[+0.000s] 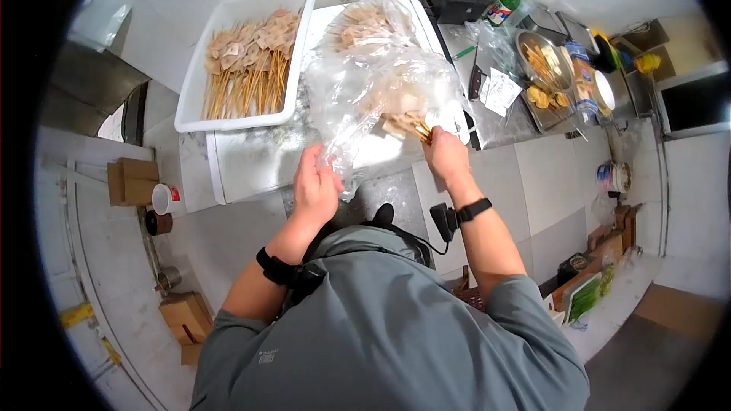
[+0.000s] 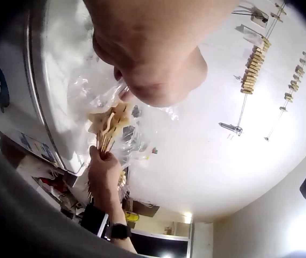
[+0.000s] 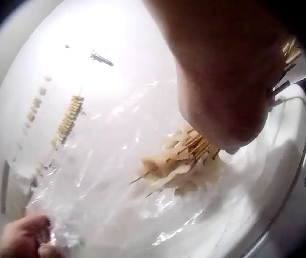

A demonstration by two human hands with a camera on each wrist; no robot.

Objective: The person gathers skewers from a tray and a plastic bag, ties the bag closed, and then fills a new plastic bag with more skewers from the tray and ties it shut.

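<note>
A large clear plastic bag (image 1: 346,95) lies over the white surface in the head view, with skewered pale slices (image 1: 369,27) at its far part. The left hand (image 1: 316,190) pinches the bag's near edge; the right wrist view shows those fingers (image 3: 26,234) on the plastic. In the right hand (image 1: 445,154) is a bunch of skewers (image 1: 411,126), gripped by the stick ends, its slices pointing toward the bag. The left wrist view shows the same bunch (image 2: 109,126) above the right hand (image 2: 104,174). Whether the slices are inside the bag I cannot tell.
A white tray (image 1: 183,106) of more skewers stands at the left. To the right are a black device (image 1: 454,0), green bottles (image 1: 504,6), a knife (image 1: 476,82), paper (image 1: 500,93) and a metal bowl (image 1: 544,61). Boxes (image 1: 133,180) stand lower left.
</note>
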